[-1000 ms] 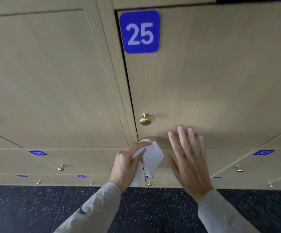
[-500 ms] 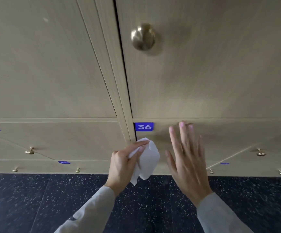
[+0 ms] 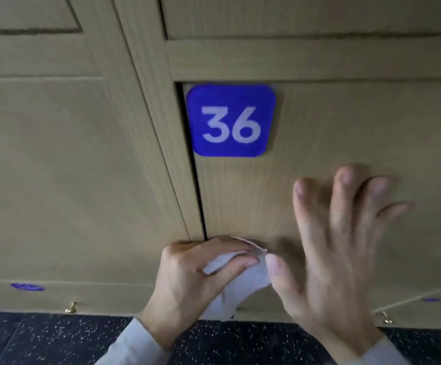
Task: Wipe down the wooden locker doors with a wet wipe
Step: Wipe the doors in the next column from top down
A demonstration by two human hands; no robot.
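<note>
The person is down lower now — door 36 (image 3: 346,122) fills the view where 25 was. The left hand (image 3: 195,280) with the wet wipe (image 3: 240,288) is up against it — the right hand (image 3: 338,259) too.

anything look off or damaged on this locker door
Nothing stands out. The door looks shut and unmarked, and its blue 36 plate sits straight. The left hand grips the white wipe at the door's left edge; the right hand is spread open in front of the door, blurred.
</note>
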